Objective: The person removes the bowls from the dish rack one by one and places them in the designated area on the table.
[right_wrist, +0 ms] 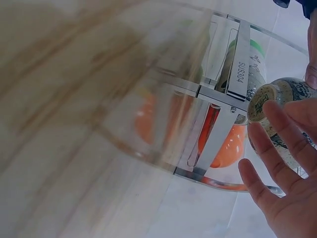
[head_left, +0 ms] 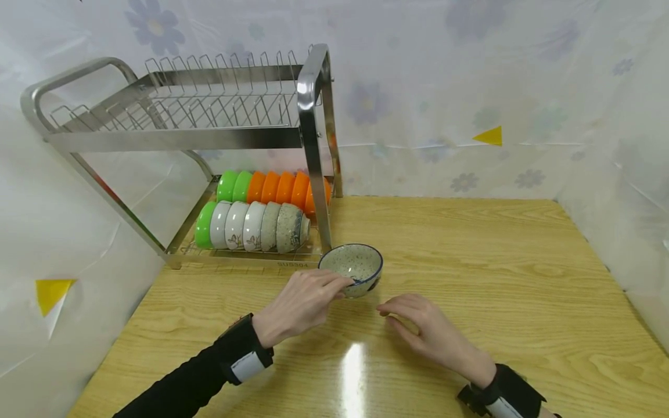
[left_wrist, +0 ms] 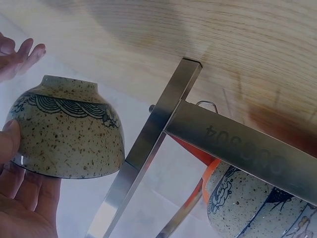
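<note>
A speckled grey-beige bowl (head_left: 352, 261) with a dark blue rim is held upright by my left hand (head_left: 308, 297), just to the right of the rack's front corner. The left wrist view shows the thumb on the outside wall of the bowl (left_wrist: 69, 134) and the fingers at its rim; a blue wave pattern runs near its foot. My right hand (head_left: 431, 334) is right of the bowl and apart from it, fingers loosely bent with nothing in them. In the right wrist view that hand (right_wrist: 290, 173) has its fingers spread, overlapping the bowl's foot (right_wrist: 262, 101).
A two-tier steel dish rack (head_left: 177, 139) stands at the back left, wire slots on top. Its lower tier bears green bowls (head_left: 205, 225), orange bowls (head_left: 270, 186), white bowls (head_left: 236, 225) and speckled bowls (head_left: 288, 227) on edge in two rows. The wooden table (head_left: 470, 261) meets plastic-covered walls.
</note>
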The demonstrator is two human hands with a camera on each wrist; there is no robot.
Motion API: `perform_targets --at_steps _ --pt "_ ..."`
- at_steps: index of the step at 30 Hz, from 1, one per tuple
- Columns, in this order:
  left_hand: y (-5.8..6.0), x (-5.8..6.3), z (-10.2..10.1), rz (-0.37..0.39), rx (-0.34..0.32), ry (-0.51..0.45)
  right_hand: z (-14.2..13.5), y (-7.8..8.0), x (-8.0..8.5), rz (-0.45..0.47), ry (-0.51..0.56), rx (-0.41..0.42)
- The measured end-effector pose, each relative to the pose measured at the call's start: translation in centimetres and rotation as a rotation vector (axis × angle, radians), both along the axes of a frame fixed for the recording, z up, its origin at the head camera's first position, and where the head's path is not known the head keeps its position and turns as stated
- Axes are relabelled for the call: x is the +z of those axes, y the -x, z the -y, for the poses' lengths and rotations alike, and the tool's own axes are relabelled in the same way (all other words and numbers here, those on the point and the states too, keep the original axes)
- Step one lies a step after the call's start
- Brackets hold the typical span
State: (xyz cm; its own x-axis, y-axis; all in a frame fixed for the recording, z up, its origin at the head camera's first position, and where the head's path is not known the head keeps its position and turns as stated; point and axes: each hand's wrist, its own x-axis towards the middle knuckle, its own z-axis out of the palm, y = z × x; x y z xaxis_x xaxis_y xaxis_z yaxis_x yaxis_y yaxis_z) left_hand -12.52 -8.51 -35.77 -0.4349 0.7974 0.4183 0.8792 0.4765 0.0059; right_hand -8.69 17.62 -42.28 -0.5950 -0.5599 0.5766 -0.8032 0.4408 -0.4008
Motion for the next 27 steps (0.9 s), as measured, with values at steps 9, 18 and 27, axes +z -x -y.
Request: perform_targets --at_steps 9,18,27 --pt "0.07 -0.09 -0.01 0.015 0.004 0.005 0.09 -0.01 -0.33 -0.010 0.030 -0.012" --pt "0.19 -0.27 -0.08 0.022 0.009 -0.001 0.18 0.08 -0.51 -0.064 0.084 -0.010" --pt "0.32 -0.41 -0.25 0.027 0.004 -0.020 0.02 0.00 -0.45 -0.048 0.072 -0.008"
